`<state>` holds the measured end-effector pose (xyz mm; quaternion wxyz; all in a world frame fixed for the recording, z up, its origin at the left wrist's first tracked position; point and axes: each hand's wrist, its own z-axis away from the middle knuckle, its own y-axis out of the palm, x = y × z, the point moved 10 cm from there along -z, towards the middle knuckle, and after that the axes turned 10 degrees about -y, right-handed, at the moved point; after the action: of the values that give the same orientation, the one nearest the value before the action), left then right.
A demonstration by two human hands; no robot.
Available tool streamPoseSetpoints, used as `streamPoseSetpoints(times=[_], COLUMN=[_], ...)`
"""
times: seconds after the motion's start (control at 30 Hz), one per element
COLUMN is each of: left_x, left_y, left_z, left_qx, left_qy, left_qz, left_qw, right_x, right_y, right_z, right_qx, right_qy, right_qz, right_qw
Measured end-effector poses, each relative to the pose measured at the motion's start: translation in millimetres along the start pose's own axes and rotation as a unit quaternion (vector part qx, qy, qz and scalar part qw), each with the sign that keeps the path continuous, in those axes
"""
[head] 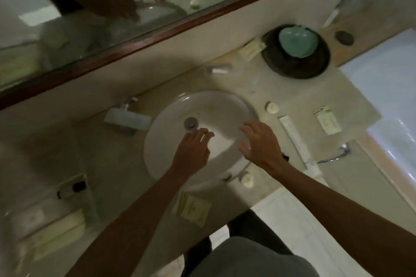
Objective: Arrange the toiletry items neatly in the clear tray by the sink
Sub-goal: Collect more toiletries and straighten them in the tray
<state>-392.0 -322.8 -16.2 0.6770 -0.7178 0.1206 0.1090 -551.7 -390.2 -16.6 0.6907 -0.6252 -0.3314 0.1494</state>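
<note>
Both hands hover over the white sink basin point(225, 105), holding nothing. My left hand point(193, 149) reaches toward the drain with straight fingers. My right hand point(260, 141) has loosely spread fingers. Toiletries lie scattered on the counter: a long white packet point(293, 141), a round soap point(272, 107), a small cream box point(327, 121), a small tube point(219, 69), a flat packet point(252, 48), another round soap point(247, 180) and cream sachets point(191, 208). What looks like the clear tray point(48, 229), blurred, sits at the lower left with pale packets in it.
A dark round tray point(297, 67) carrying a green bowl point(297, 40) stands at the back right. The tap point(127, 119) is left of the basin. The mirror's dark wooden frame point(157, 37) runs along the back wall. A chrome towel ring point(337, 155) hangs off the counter's right edge.
</note>
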Motion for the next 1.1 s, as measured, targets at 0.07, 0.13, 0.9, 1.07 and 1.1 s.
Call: streamPoseSetpoints(times=[0.07, 0.13, 0.9, 1.07, 1.1], left_x=[-40.2, -72.3, -63.4, -49.5, -47.7], left_y=[17.1, 34.1, 125.4, 94.3, 95.7], left_z=[-41.7, -79.4, -255.9, -256.2, -255.4], left_qx=[0.012, 0.025, 0.162, 0.032, 0.024], left_qy=[0.020, 0.035, 0.181, 0.001, -0.046], left_qz=[0.002, -0.005, -0.130, -0.038, -0.028], left_qw=[1.000, 0.999, 0.961, 0.999, 0.998], right_x=[-50.0, -93.5, -200.3, -183.8, -187.0], right_y=[-15.0, -23.3, 16.0, 31.5, 30.7], right_z=[11.0, 22.3, -33.0, -53.0, -52.6], right_qx=[-0.008, -0.005, 0.024, 0.073, 0.069], right_qy=[0.035, 0.075, 0.006, -0.075, -0.060], right_qz=[0.001, 0.004, -0.062, -0.052, -0.045], right_qw=[0.999, 0.997, 0.998, 0.993, 0.995])
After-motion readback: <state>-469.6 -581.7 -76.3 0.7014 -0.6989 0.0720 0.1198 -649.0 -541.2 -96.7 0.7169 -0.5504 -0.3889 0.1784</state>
